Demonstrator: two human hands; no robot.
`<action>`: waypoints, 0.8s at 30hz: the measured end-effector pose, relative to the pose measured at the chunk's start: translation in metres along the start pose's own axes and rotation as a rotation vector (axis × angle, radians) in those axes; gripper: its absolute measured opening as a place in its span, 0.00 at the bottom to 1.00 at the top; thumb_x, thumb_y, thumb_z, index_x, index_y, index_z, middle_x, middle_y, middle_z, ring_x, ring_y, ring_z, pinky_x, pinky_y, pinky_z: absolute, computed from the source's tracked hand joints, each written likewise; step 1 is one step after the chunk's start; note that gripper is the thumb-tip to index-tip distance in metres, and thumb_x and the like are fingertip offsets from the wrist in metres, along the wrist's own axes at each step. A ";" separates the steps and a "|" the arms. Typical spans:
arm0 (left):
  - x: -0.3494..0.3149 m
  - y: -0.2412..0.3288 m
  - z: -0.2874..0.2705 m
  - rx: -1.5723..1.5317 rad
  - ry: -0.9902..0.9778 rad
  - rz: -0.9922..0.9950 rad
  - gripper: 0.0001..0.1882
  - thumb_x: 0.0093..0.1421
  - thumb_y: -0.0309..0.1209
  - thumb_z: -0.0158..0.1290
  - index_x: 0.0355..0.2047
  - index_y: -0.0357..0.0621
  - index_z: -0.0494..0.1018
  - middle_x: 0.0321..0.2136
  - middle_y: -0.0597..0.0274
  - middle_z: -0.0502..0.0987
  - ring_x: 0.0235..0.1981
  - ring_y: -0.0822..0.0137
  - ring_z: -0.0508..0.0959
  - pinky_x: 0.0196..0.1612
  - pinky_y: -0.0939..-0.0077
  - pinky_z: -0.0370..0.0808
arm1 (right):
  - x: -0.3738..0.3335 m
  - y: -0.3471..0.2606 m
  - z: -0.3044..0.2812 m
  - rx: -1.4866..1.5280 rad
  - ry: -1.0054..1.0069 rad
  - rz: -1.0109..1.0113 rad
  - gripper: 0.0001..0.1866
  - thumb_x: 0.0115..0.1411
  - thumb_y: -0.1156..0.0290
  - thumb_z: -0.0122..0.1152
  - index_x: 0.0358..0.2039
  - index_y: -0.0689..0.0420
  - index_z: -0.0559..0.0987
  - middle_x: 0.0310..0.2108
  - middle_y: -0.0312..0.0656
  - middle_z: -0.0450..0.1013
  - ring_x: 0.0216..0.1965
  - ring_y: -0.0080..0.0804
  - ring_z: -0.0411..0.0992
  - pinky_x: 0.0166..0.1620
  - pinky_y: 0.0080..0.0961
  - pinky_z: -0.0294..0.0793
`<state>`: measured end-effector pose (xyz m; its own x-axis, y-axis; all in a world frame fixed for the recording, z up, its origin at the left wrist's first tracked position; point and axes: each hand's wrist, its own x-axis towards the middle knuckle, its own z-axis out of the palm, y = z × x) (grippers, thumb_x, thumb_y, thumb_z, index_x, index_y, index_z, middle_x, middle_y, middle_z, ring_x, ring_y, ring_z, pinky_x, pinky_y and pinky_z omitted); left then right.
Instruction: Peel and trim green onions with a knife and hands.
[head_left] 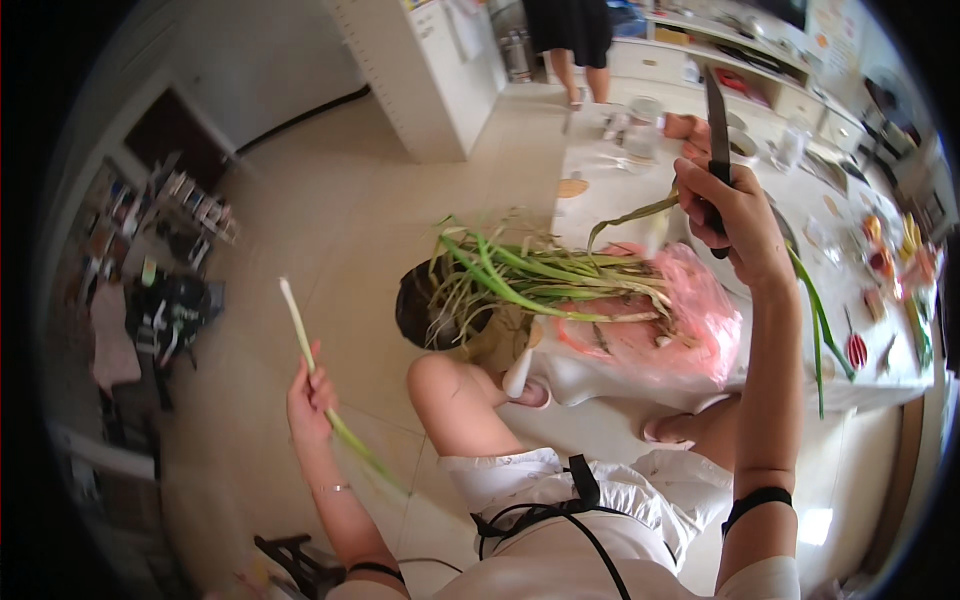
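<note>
My left hand (pixel 314 400) is closed around a scallion (pixel 294 310), held out to the left over the floor. Its white end points up and its green end is blurred. Raised over the table, my right hand (pixel 735 215) grips a knife (pixel 718 120) by its black handle, blade upward. A withered leaf (pixel 635 214) trails left from the fingers of that hand; whether they pinch it I cannot tell. Between my hands, a heap of scallions (pixel 540 275) lies on a pink plastic bag (pixel 700 320) at the table edge, green tops hanging over a dark bin (pixel 415 305).
The table (pixel 590 215) has a pale cover and carries glass jars (pixel 640 140), a red whisk-like tool (pixel 856 350) and several small items. Long green leaves (pixel 815 305) hang near its front edge. A person (pixel 570 40) stands beyond. Cluttered shelves (pixel 190 210) are far left.
</note>
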<state>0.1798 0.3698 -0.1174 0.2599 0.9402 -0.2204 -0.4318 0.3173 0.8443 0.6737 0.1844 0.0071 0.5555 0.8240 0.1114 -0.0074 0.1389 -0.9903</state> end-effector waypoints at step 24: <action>0.044 0.001 -0.078 -0.443 0.400 0.776 0.32 0.60 0.15 0.46 0.62 0.39 0.46 0.53 0.37 0.62 0.54 0.53 0.68 0.58 0.62 0.70 | 0.076 0.145 0.324 -0.534 -0.553 -0.297 0.13 0.63 0.62 0.53 0.36 0.56 0.82 0.16 0.42 0.68 0.20 0.29 0.66 0.30 0.29 0.67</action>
<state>0.1236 0.4209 -0.1643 -0.5100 0.8542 0.1010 -0.6654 -0.4663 0.5829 0.4456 0.4453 -0.1012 -0.0188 0.9649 0.2621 0.5490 0.2290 -0.8038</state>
